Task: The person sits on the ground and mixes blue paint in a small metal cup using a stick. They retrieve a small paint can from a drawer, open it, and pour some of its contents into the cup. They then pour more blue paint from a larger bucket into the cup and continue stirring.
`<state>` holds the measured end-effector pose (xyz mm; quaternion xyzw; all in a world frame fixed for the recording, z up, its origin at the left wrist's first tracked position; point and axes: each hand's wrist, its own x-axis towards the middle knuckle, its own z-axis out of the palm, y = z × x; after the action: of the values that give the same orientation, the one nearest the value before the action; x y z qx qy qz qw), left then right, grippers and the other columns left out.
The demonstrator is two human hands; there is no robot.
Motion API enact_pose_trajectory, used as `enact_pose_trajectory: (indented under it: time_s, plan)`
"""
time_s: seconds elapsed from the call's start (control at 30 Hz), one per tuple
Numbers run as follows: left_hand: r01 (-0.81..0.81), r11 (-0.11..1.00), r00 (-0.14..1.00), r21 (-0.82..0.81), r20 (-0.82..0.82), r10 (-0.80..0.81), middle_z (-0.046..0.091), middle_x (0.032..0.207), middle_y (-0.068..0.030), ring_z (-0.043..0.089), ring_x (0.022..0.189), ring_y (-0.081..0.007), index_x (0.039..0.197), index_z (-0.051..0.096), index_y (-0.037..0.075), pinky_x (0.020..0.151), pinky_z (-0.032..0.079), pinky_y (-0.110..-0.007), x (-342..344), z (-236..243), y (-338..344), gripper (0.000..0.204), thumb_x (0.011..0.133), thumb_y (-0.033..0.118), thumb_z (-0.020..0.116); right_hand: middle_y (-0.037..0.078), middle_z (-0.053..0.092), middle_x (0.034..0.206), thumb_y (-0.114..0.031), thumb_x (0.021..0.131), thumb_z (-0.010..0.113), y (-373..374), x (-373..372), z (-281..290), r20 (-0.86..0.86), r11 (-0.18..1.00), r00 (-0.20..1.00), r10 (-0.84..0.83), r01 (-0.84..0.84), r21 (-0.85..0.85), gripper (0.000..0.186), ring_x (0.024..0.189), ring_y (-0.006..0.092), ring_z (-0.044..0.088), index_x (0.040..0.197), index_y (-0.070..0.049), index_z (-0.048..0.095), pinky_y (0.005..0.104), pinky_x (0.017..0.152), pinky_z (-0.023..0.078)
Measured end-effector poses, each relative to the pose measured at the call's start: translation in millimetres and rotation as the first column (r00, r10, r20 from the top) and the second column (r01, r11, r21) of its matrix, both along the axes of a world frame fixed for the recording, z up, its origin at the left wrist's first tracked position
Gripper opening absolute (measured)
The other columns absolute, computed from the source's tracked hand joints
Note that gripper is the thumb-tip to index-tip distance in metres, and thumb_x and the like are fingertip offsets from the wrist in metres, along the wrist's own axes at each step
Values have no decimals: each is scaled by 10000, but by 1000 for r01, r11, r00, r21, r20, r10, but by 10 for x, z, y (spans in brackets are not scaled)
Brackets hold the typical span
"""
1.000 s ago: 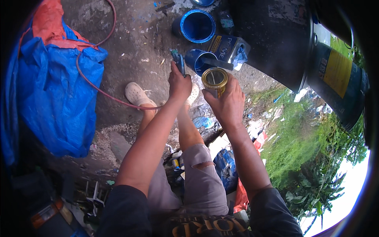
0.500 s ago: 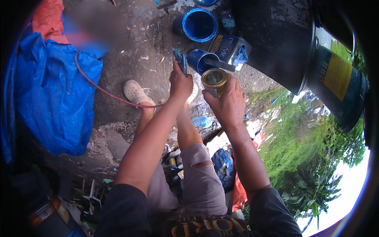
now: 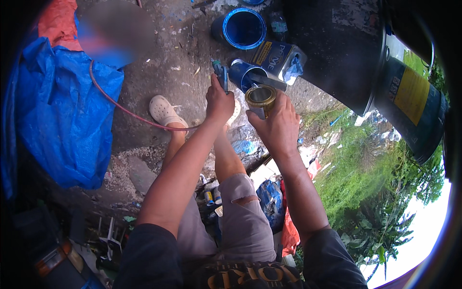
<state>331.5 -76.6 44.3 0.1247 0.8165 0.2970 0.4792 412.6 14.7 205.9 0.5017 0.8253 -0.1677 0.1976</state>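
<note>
A crumpled blue tarp (image 3: 57,120) is seen at the far left, spread over rough grey concrete (image 3: 159,62), with an orange sheet (image 3: 55,21) at its upper edge. A thin red hose (image 3: 120,108) is curved from the tarp toward a pale clog (image 3: 163,111) worn on one foot. Further right, the left hand (image 3: 219,102) is closed in a fist around a narrow blue-grey tool (image 3: 221,76), which sticks up out of the fist. Just beside it, the right hand (image 3: 278,126) is wrapped around a small tin (image 3: 260,98), held upright at about mid-frame above the knees; its round top is seen as shiny, gold-coloured metal with a raised rim. Directly behind the tin, an open blue can (image 3: 243,74) is stood on the concrete, and a stick is laid across its mouth. A rectangular blue tin (image 3: 279,60) is lying just behind that, and a wider blue bucket (image 3: 240,29) is set further up. To the right, a large dark drum (image 3: 409,101) with a yellow label is tilted over weeds (image 3: 361,173), and part of the ground is blocked by it.
</note>
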Motion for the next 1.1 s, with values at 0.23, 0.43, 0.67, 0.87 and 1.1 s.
enact_pose_trajectory:
  time_s: [0.23,0.43,0.67,0.87,1.1]
  plan:
    - [8,1000,1000,-9,17,-8,552,1251,-352,541,1197,-503,1570,178,-43,1036,432,-542,7,7,4,844,863,96,617,205,621,1237,-426,753,810,-5,36,-11,24,999,1000,-6,7,-35,873,1162,391,620,1405,16,435,549,937,474]
    - [20,1000,1000,-18,21,-20,552,1252,-353,540,1199,-507,1562,188,-32,1038,430,-548,22,5,32,829,863,95,615,196,624,1213,-407,750,809,4,56,-8,11,999,1000,-13,13,-30,805,1139,389,623,1344,14,466,542,927,475]
    - [29,999,999,-18,35,-28,547,1285,-354,525,1226,-510,1574,183,-19,1062,420,-540,56,54,130,839,864,105,613,162,639,1159,-347,744,805,9,220,-29,-146,997,987,-63,67,23,675,1073,373,639,1265,-27,520,534,884,474]
    - [20,999,993,-30,117,-17,533,1342,-364,563,1238,-484,1578,193,-25,1034,473,-504,21,210,163,877,860,181,652,154,630,1223,-324,709,861,-3,354,81,-337,980,926,-171,195,39,769,1141,351,623,1329,-61,489,529,933,442]
    - [91,994,982,57,161,-99,531,1372,-366,607,1209,-442,1574,134,-56,1014,480,-452,-78,466,247,986,860,252,740,175,601,1298,-298,703,877,-70,716,114,-548,951,792,-271,309,-23,883,1200,359,599,1416,-25,433,479,1018,404]
